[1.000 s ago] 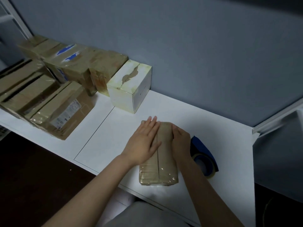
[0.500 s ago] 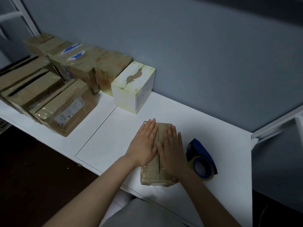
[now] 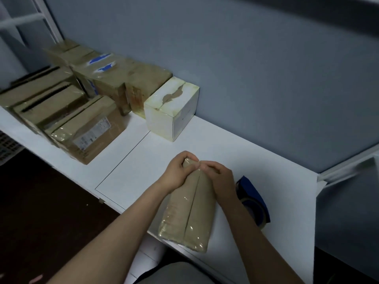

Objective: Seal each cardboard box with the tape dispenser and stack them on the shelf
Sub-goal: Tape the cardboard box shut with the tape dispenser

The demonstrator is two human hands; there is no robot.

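A small brown cardboard box, glossy with clear tape along its top seam, lies on the white table near the front edge. My left hand grips the box's far left corner, fingers curled over the far end. My right hand grips the far right corner the same way. A blue tape dispenser with its roll lies on the table just right of the box, partly hidden by my right forearm.
A white box with torn tape stands against the grey wall. Several taped brown boxes fill the table's left part. A white shelf frame rises at the far left. Dark floor lies below the table's front edge.
Both hands slid forward from lying flat on the box top to its far end, and their fingers have curled over that edge. The box and dispenser stay in place.
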